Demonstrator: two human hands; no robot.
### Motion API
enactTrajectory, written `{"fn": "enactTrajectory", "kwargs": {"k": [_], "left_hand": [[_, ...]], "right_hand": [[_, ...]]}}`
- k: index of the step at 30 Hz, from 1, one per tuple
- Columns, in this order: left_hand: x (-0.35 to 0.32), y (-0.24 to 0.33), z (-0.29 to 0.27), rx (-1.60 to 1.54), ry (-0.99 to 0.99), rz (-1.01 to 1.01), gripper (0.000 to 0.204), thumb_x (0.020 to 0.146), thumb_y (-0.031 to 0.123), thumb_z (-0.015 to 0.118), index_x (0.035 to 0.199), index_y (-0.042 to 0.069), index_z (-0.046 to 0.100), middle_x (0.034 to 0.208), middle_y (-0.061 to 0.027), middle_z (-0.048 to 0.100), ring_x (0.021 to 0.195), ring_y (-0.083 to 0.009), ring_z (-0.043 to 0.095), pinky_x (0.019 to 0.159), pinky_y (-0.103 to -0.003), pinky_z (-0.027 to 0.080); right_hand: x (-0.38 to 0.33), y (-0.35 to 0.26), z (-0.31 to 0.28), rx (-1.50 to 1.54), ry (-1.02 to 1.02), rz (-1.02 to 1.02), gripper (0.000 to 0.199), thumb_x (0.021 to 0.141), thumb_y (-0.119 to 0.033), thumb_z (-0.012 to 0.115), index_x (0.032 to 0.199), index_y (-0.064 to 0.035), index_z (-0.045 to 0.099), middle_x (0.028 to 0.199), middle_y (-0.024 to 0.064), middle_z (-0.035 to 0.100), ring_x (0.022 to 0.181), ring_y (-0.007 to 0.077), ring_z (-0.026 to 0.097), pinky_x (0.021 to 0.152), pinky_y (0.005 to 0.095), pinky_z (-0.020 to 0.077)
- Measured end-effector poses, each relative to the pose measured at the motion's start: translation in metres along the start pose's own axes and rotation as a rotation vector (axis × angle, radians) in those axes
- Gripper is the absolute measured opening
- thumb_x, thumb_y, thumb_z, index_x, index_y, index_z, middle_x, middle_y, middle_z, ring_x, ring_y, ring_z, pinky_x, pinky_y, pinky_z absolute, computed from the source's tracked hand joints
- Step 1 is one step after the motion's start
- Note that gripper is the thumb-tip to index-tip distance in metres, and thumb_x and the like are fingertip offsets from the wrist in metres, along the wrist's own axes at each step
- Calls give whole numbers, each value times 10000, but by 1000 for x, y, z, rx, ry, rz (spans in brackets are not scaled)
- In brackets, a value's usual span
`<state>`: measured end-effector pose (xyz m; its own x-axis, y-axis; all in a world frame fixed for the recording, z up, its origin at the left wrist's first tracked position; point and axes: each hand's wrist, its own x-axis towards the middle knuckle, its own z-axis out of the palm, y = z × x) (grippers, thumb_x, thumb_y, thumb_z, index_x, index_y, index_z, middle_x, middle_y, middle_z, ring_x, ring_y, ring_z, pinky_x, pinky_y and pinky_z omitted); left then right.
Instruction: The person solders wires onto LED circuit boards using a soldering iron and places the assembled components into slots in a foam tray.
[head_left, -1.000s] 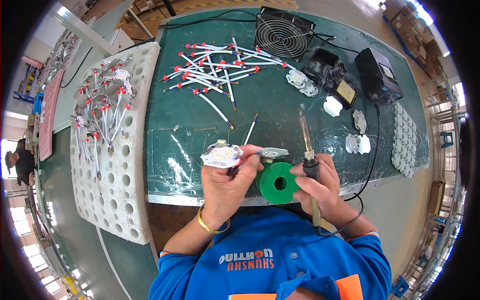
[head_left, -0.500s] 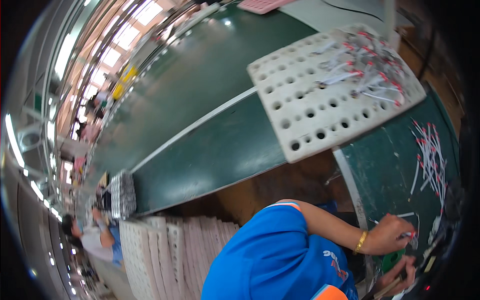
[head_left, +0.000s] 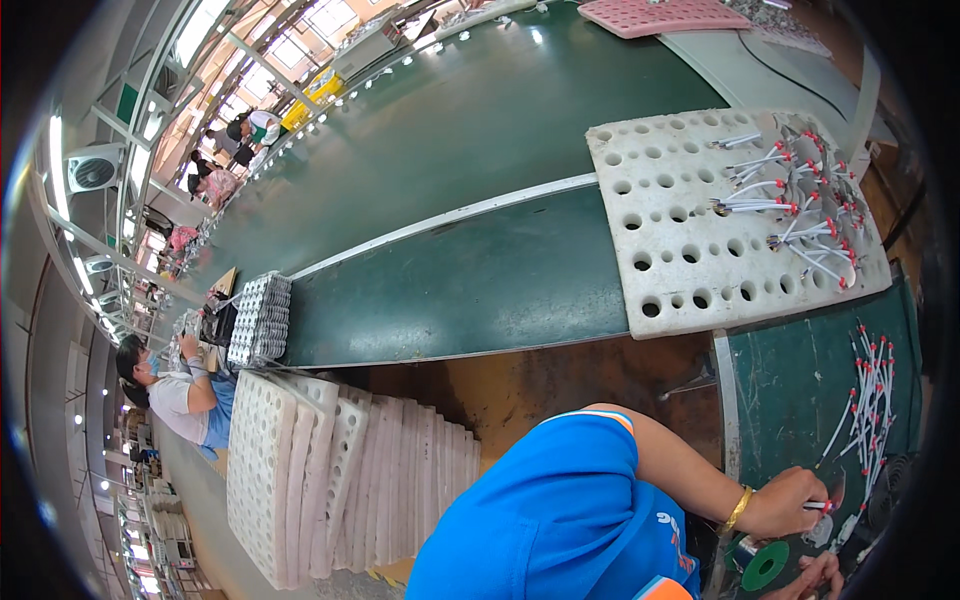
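Note:
My left hand [head_left: 785,503], with a gold-coloured bracelet at the wrist, is closed in a pinch. From its fingertips sticks a short white wire with a red end [head_left: 820,506]. Just below it, my right hand [head_left: 815,578] shows only in part at the lower right, its fingers closed together. What it grips is hidden. A green spool [head_left: 765,566] stands beside both hands. Beyond the left hand, a loose bunch of thin white wires with red ends [head_left: 875,400] lies on the green tabletop [head_left: 790,390].
A white foam tray with holes [head_left: 665,235] carries several clusters of white wires with red ends. Stacked foam trays [head_left: 330,480] stand at lower left. A pink tray [head_left: 660,15] lies on the far side. A person [head_left: 180,395] works at the left, by stacked silvery trays [head_left: 260,320].
The view has shifted, so the foam tray sits lower and farther right. My left hand still holds the wire, and my right hand appears lower, with more of it cut off.

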<state>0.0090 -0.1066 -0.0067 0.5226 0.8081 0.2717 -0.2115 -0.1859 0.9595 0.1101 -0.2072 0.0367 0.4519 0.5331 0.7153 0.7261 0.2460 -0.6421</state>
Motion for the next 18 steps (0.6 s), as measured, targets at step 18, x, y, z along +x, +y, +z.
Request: {"fn": "enactTrajectory", "kwargs": {"k": [18], "left_hand": [[21, 25, -19, -150, -248, -319, 175, 830, 129, 627, 957, 9, 638, 746, -32, 638, 692, -46, 546, 590, -239, 457]], "right_hand": [[5, -20, 16, 137, 133, 450, 427, 777, 123, 538, 1125, -43, 353, 1013, 214, 542, 540, 112, 546, 479, 182, 426]]}}
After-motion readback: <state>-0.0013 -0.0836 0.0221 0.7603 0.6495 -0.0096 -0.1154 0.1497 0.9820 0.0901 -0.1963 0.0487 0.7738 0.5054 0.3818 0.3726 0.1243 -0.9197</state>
